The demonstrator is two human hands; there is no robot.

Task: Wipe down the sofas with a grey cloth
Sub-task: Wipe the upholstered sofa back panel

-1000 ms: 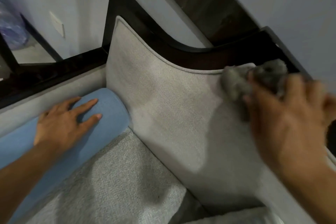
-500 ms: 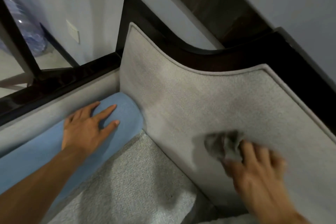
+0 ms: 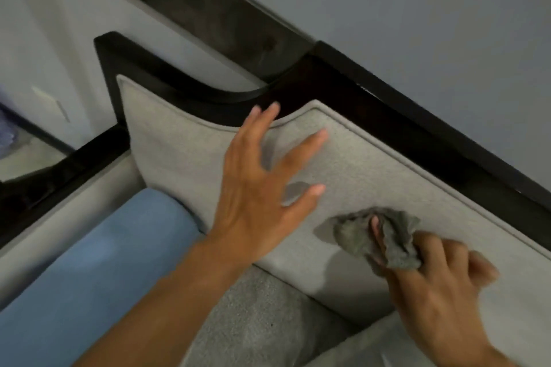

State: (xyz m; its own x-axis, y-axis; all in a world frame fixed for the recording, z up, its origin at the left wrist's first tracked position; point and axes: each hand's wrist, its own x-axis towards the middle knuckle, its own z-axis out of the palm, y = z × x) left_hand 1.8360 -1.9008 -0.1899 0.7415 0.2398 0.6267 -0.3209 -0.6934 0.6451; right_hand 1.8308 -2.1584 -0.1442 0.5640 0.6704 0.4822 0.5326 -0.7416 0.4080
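The left hand [image 3: 259,197] is spread wide, fingers [image 3: 301,155] straight and holding nothing, over the pale grey upholstered sofa backrest [image 3: 417,176]; whether they touch it is unclear. The right hand [image 3: 438,283] has its fingers curled around a bunched grey cloth [image 3: 354,237], pressing it against the backrest's lower part. A light blue bolster cushion [image 3: 104,262] lies at the left.

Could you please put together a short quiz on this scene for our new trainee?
1. Which hand grips the grey cloth? A) left B) right
2. True or false: the left hand is curled into a fist.
3. Fill in: the cloth is pressed against the sofa's ____.
Key: 1 B, the right hand; 2 false, its fingers are spread; 3 backrest.
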